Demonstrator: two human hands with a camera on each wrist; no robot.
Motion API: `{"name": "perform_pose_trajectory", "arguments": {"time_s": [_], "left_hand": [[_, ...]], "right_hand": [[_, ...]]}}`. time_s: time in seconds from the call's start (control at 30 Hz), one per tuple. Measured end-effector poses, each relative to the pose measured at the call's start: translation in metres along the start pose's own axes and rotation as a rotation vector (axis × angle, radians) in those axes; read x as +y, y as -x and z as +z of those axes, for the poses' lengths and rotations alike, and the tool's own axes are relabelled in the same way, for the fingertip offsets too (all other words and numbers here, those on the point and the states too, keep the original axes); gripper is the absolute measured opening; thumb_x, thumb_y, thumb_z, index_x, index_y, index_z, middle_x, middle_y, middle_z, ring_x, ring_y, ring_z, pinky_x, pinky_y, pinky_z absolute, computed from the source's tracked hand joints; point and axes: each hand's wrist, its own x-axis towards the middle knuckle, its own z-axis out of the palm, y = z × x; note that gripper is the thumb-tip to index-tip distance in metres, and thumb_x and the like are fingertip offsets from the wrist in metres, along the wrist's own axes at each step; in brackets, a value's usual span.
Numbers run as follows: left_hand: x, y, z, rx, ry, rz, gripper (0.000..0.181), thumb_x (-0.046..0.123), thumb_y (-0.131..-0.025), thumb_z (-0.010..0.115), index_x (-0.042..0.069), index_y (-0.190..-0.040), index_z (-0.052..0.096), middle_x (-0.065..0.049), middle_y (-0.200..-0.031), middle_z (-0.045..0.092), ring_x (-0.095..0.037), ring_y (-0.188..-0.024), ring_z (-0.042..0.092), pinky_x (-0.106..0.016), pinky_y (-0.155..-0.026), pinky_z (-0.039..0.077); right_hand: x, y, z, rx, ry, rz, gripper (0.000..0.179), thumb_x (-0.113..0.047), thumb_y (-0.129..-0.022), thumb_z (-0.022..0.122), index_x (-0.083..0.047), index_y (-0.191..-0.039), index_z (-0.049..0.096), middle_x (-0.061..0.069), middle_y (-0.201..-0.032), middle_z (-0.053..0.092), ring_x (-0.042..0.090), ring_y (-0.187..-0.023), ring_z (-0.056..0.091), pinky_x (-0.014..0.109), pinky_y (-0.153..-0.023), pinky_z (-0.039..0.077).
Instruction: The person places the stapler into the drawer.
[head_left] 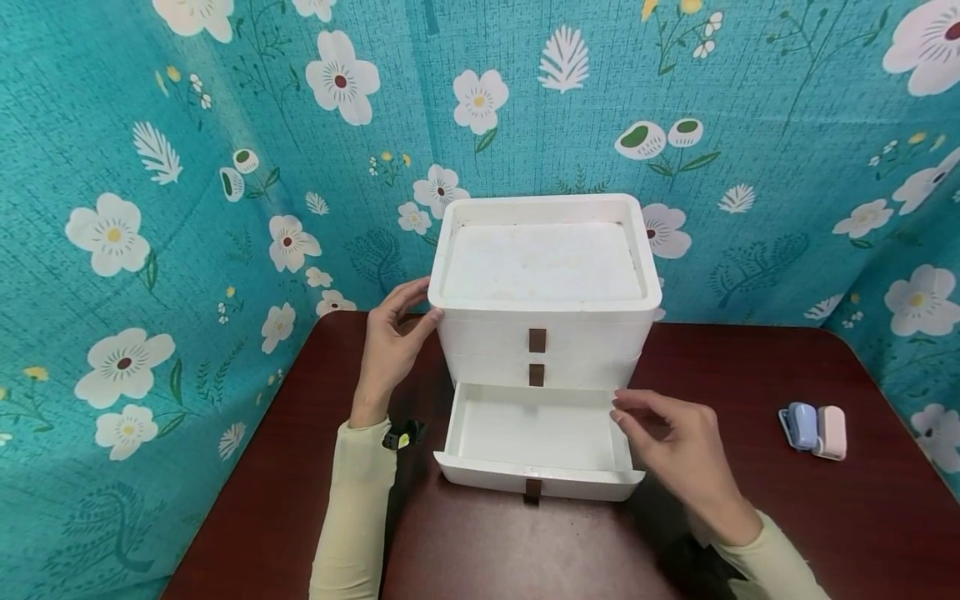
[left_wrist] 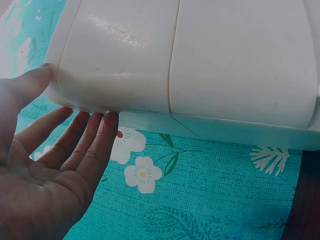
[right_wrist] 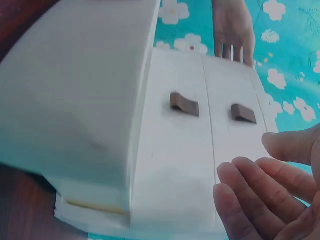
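A white drawer unit stands at the middle of the table, with brown pull tabs on its drawer fronts. Its bottom drawer is pulled out, and the inside shows bare white. At the unit's upper left corner my left hand rests, its thumb toward the front and its fairly straight fingers along the side. In the left wrist view, the fingertips touch the white edge. My right hand hovers by the pulled-out drawer's right side, fingers loosely bent and nothing between them. The right wrist view shows its fingertips before the upper drawer fronts.
Two small rounded objects, one blue and one pink, lie side by side on the dark red table at the right. A turquoise flowered cloth hangs behind the unit and along both sides.
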Motion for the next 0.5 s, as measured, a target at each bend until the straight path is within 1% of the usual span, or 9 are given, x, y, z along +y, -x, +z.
{"name": "perform_pose_trajectory", "arguments": {"time_s": [0.1, 0.27, 0.37, 0.47, 0.5], "left_hand": [[0.0, 0.0, 0.0, 0.0, 0.0, 0.003, 0.045, 0.013, -0.099, 0.073, 0.01, -0.143, 0.064, -0.009, -0.143, 0.064, -0.027, -0.13, 0.066, -0.044, -0.102, 0.06], [0.0, 0.0, 0.0, 0.002, 0.002, 0.008, 0.045, 0.012, -0.099, 0.072, 0.01, -0.143, 0.064, -0.009, -0.143, 0.064, -0.027, -0.13, 0.066, -0.042, -0.102, 0.06], [0.0, 0.001, 0.0, 0.002, 0.002, 0.007, 0.045, 0.013, -0.099, 0.073, 0.011, -0.143, 0.064, -0.008, -0.143, 0.064, -0.026, -0.13, 0.066, -0.041, -0.102, 0.06], [0.0, 0.001, 0.0, 0.003, -0.001, 0.009, 0.046, 0.013, -0.098, 0.073, 0.011, -0.143, 0.064, -0.008, -0.144, 0.064, -0.026, -0.13, 0.066, -0.042, -0.101, 0.06], [0.0, 0.001, 0.0, 0.004, -0.003, 0.009, 0.046, 0.013, -0.098, 0.073, 0.011, -0.143, 0.064, -0.008, -0.144, 0.064, -0.027, -0.13, 0.066, -0.042, -0.101, 0.06]], "right_hand": [[0.003, -0.002, -0.006, 0.009, 0.013, 0.028, 0.028, 0.005, -0.081, 0.084, -0.007, -0.106, 0.081, 0.008, -0.091, 0.082, -0.015, -0.079, 0.066, 0.006, -0.066, 0.055], [0.009, -0.005, -0.015, 0.038, 0.053, 0.063, 0.03, 0.002, -0.082, 0.085, -0.008, -0.11, 0.081, 0.009, -0.096, 0.082, -0.022, -0.085, 0.062, 0.005, -0.064, 0.052], [0.015, -0.007, -0.022, 0.072, 0.079, 0.07, 0.03, -0.001, -0.083, 0.085, -0.01, -0.111, 0.081, 0.011, -0.098, 0.082, -0.024, -0.086, 0.059, 0.006, -0.059, 0.046], [0.024, -0.008, -0.03, 0.094, 0.103, 0.087, 0.03, -0.005, -0.085, 0.085, -0.011, -0.114, 0.08, 0.013, -0.102, 0.081, -0.026, -0.089, 0.057, 0.007, -0.058, 0.043], [0.028, -0.008, -0.034, 0.098, 0.112, 0.096, 0.03, -0.006, -0.086, 0.085, -0.011, -0.115, 0.08, 0.014, -0.104, 0.081, -0.027, -0.09, 0.057, 0.004, -0.061, 0.043]]}}
